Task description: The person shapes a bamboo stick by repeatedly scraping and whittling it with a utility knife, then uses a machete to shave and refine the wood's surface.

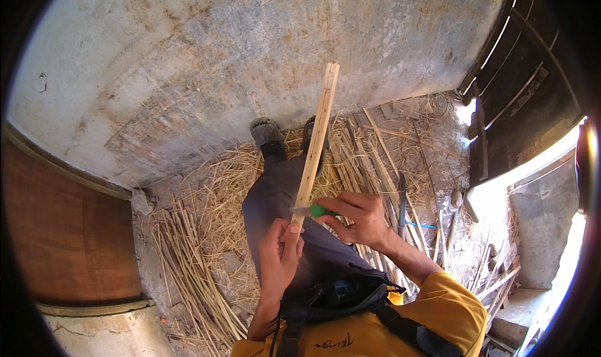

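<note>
A long, pale wooden strip (318,132) with small dark marks along its length slants up and away from me over my legs. My left hand (280,250) is closed on its near end, the thumb lying along the wood. In my right hand (360,218) is a small knife with a green handle (320,211), fingers wrapped round it. Its short metal blade (300,211) lies across the strip just beyond my left fingertips. The blade's edge is too small to make out.
Straw-like shavings (219,200) cover the floor around my shoes. A bundle of thin sticks (197,269) lies at the left, and longer strips (369,150) lie at the right beside a dark, long blade-like tool (402,197). A concrete wall (250,50) stands ahead, with a brown wooden panel (69,225) at left.
</note>
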